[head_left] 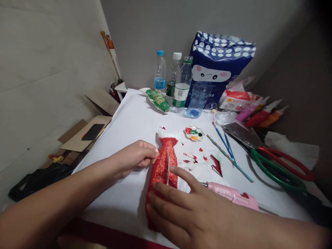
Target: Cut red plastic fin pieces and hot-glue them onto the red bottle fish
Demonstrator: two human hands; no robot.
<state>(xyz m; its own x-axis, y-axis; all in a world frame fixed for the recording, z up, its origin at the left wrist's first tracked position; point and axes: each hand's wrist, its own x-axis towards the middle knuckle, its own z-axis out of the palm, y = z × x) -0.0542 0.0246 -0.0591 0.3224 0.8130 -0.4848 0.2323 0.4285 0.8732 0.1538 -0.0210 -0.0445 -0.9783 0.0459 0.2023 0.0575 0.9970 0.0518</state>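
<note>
A red, orange-speckled, fish-shaped craft piece with a pale tail end lies lengthwise at the front of the white-covered table. A thin pale ridge runs down its middle. My left hand is closed in a pinch against its left edge, near the narrow neck; a tiny whitish bit shows at the fingertips, too small to name. Across the lower part of the piece rests my right hand, fingers spread and laid over it, the index fingertip beside the ridge. The palm hides some of the lower right side.
A pink glue gun lies right of my right hand. Beyond are red scraps, a paint palette, brushes and large scissors. A green fish-shaped piece, plastic bottles and a blue bag stand behind.
</note>
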